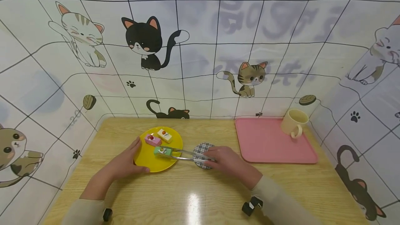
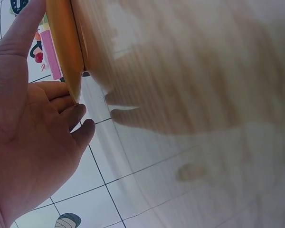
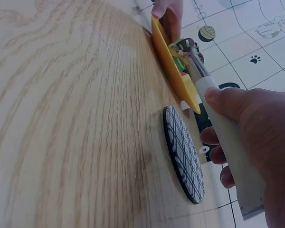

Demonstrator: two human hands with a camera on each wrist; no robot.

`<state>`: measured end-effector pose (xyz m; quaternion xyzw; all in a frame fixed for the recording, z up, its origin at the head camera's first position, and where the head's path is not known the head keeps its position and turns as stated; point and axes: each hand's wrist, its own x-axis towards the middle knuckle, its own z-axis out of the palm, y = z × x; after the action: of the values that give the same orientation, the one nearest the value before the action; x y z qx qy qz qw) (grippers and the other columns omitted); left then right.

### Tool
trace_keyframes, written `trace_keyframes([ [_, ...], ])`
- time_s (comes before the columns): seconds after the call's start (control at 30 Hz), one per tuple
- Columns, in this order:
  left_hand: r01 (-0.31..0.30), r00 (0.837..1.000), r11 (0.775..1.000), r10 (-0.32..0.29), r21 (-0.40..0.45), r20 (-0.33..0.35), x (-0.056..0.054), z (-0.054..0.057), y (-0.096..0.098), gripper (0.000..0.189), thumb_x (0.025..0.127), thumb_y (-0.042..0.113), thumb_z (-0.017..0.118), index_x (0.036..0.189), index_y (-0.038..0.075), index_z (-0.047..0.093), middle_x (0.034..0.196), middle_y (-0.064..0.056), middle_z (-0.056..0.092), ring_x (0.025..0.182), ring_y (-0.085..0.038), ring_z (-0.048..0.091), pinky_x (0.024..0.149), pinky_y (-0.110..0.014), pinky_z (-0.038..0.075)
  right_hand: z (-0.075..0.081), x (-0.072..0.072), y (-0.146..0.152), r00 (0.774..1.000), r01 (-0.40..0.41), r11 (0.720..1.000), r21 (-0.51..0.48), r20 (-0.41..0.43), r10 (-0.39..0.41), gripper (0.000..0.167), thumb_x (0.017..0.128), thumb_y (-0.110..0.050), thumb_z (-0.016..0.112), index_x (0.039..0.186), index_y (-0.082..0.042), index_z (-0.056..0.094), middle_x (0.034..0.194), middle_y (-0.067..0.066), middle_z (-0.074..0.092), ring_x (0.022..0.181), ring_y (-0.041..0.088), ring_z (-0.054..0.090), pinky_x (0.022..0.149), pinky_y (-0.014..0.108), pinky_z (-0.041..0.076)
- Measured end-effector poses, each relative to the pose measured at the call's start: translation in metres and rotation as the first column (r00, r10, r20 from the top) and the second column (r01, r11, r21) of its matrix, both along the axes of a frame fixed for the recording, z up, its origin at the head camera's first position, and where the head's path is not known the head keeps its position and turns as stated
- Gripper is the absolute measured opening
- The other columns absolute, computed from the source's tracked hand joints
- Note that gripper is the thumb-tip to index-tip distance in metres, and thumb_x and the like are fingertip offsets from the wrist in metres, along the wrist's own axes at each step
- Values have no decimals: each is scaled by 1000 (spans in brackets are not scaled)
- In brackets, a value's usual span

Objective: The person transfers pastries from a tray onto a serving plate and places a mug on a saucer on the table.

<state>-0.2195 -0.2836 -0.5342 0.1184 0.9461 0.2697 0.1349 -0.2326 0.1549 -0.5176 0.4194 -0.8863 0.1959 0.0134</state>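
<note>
The right hand point(image 1: 226, 161) is gripping tongs point(image 3: 232, 149), pointing left; their tips are sitting around the green cake point(image 1: 160, 151) at the yellow plate's point(image 1: 156, 165) middle. The left hand point(image 1: 125, 160), being nearer the cake, is holding the plate's left edge.

Wood-grain surface point(image 1: 150, 197) here, round plaid coaster point(image 1: 203, 148) on it, yellow plate point(image 1: 145, 157) just left of that coaster, pink tray point(image 1: 265, 145) to the coaster's right!

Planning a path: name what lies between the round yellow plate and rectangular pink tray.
Head view: a round white plaid coaster, partly covered by the right hand and silver tongs.
</note>
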Motion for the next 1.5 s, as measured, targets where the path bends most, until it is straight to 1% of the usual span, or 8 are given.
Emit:
trace_keyframes([
  [0.13,-1,1000,1000,1,-4,0,0,0,0,133,84,63,91,172,-8,21,182,-28,10,165,-53,19,130,-67,25,-2,-3,-8,1000,-6,1000,8,14,6,32,108,-28,76,131,-7,80,122,5,80,109,20,76,97,41,64],
  [0.4,-3,1000,1000,3,-1,5,0,1,0,134,83,63,92,172,-8,20,182,-28,9,165,-53,19,130,-67,26,-6,-14,-23,1000,-15,1000,24,19,15,24,107,-29,76,122,-12,83,112,-2,78,93,12,70,84,34,63],
  [0.53,-4,1000,1000,4,-6,4,0,0,0,134,83,63,92,172,-8,20,182,-28,9,165,-53,19,129,-67,26,-4,-18,-29,999,-26,999,31,20,26,24,107,-30,76,122,-12,83,111,-2,78,93,13,71,86,35,63],
  [0.7,-7,1000,1000,7,-4,4,0,0,0,134,83,63,92,172,-8,21,182,-27,10,164,-53,20,129,-67,27,-1,-21,-33,999,-45,999,16,18,45,22,106,-26,78,121,-11,84,114,0,80,102,16,75,92,37,64],
  [0.93,-7,1000,1000,8,-12,6,-2,-2,-1,134,83,64,92,172,-7,21,182,-27,10,165,-53,20,129,-68,28,-6,-26,-37,996,-94,995,12,-6,94,20,106,-27,78,117,-10,83,112,1,80,103,16,75,94,36,64],
  [1.17,-8,1000,1000,8,-10,8,-2,-3,-1,134,83,64,92,173,-7,21,183,-27,10,165,-53,19,129,-67,27,-5,-29,-40,995,-92,996,10,34,91,13,107,-27,77,109,-16,82,95,-7,73,81,8,64,77,29,60],
  [1.33,-10,1000,1000,10,-7,6,-2,-3,-1,135,83,64,92,173,-7,20,183,-27,9,165,-53,19,129,-67,26,-5,-30,-40,995,-91,996,12,31,90,11,106,-28,78,104,-17,81,93,-8,71,79,5,61,75,28,59],
  [1.5,-13,1000,1000,13,-3,7,-1,-3,-1,134,83,63,92,173,-6,21,183,-26,9,165,-53,19,129,-67,26,-3,-30,-41,997,-63,998,27,56,61,16,105,-31,79,108,-16,82,102,-3,78,86,7,68,81,32,63],
])
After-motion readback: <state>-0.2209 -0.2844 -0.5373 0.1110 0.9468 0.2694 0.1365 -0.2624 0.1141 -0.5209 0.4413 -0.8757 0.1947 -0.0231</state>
